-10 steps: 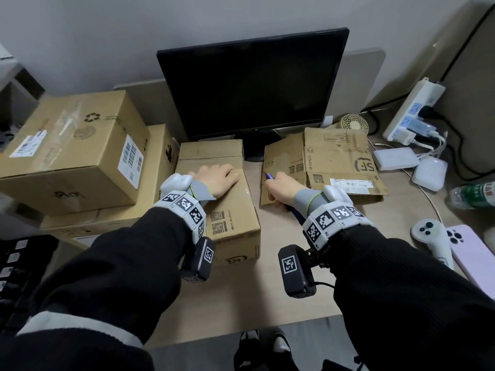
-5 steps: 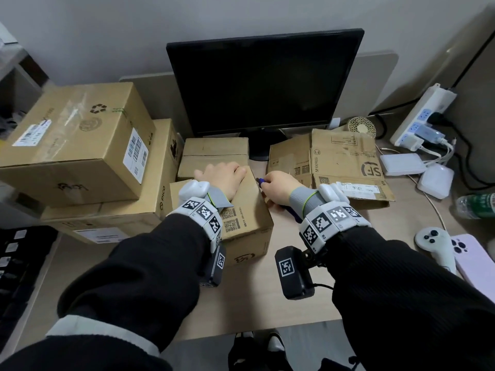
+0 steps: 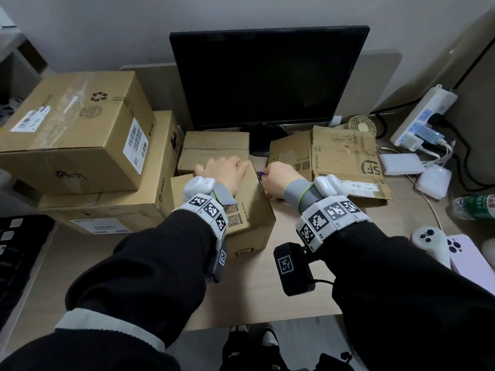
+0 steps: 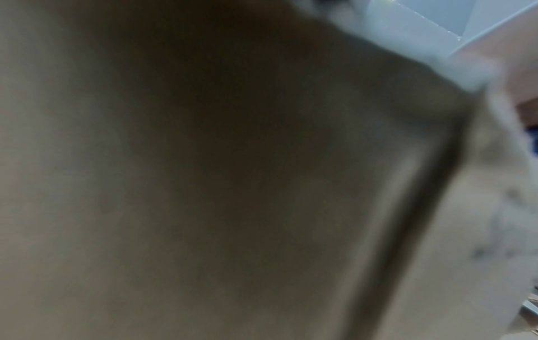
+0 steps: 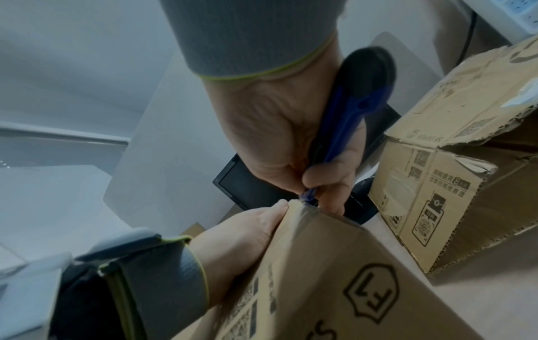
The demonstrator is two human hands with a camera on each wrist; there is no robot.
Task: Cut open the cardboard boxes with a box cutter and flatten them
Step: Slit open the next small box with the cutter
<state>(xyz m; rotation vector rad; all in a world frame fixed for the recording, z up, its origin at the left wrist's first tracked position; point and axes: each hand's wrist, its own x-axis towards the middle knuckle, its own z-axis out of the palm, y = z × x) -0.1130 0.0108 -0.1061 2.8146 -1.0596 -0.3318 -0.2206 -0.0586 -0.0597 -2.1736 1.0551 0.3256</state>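
The step in hand looks like the start of a cut: the right hand (image 3: pixel 278 180) is wrapped around the blue cutter (image 5: pixel 346 119), fingers curled tight on its handle, with the tip set at the far top corner of the small box (image 3: pixel 249 210). In the right wrist view the tip meets the taped edge right at that corner. The left hand (image 3: pixel 225 174) lies flat on the box top, fingers fairly straight, pressing down to steady it; its fingertips reach the same far edge, just beside the tip.

The next move probably calls for drawing the blade along the taped seam while the left hand holds the box firm, and the fingers so near the tip would want to shift clear of its path.

The box sits on the desk (image 3: pixel 254 290) in front of the monitor (image 3: pixel 267 79), slightly skewed. It is plain brown cardboard, closed, with QR codes printed on top and a logo on its near side; grey tape shows along the edge being worked. Left of the box stands a stack of bigger boxes (image 3: pixel 80 145); right of it lies a flattened one (image 3: pixel 334 159), its edges ragged. The left wrist view is a blur of cardboard.
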